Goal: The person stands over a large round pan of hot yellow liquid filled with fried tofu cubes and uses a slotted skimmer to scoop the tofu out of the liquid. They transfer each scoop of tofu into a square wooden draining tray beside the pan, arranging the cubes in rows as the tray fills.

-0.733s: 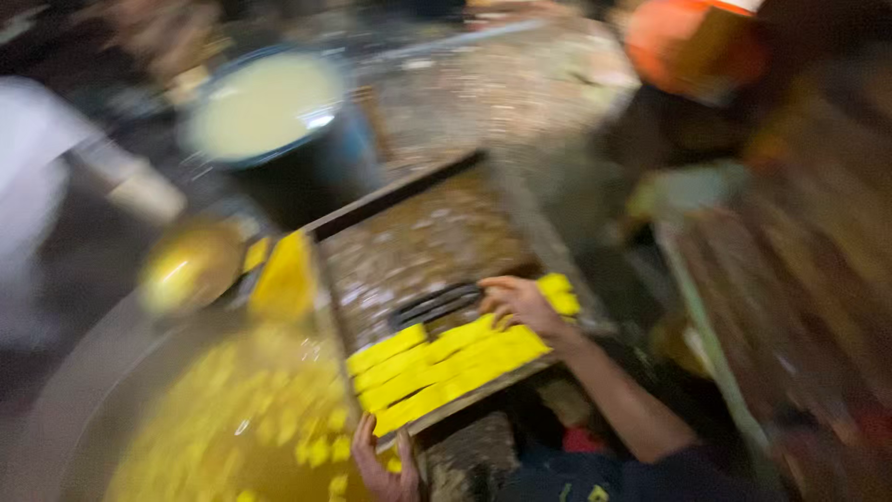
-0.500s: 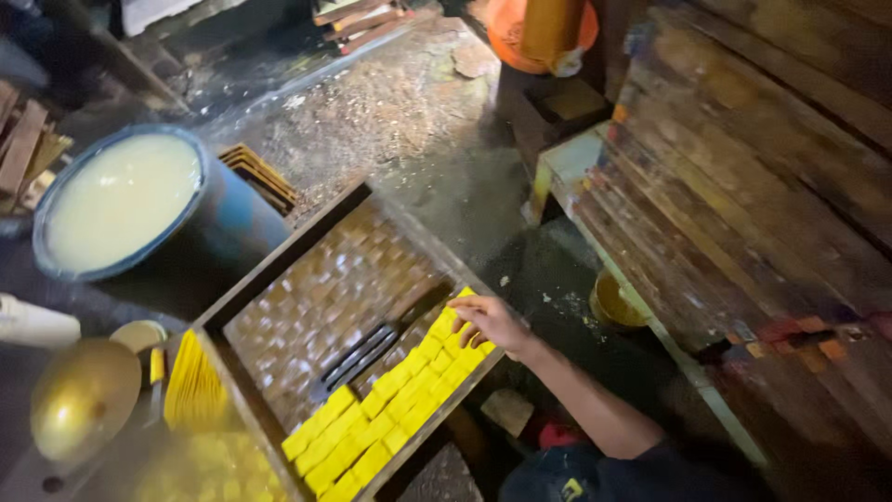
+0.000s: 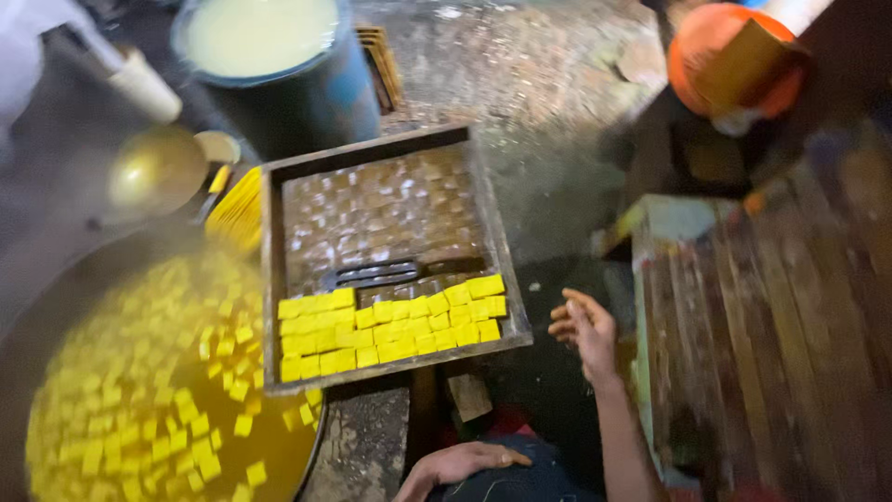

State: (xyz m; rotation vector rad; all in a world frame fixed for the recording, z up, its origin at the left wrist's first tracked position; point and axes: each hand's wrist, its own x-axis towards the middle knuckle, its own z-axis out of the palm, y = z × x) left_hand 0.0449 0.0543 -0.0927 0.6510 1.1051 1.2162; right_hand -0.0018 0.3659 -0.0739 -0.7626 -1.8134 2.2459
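Your left hand [image 3: 462, 465] lies flat and open on your knee, just below the wooden tray [image 3: 274, 279], holding nothing. Your right hand [image 3: 583, 327] hangs in the air just beside the tray's right edge, fingers loosely spread, empty, apart from the wood. The yellow cubes [image 3: 390, 325] sit in rows along the tray's near side; a dark metal tool [image 3: 376, 274] lies just behind them. Left of the tray, a wide pan [image 3: 28, 325] holds more yellow pieces in liquid. Beyond the tray stands a blue barrel [image 3: 307, 102] of pale liquid, with a brass ladle [image 3: 156, 172] to its left. An orange bucket [image 3: 734, 60] stands far right of the tray.
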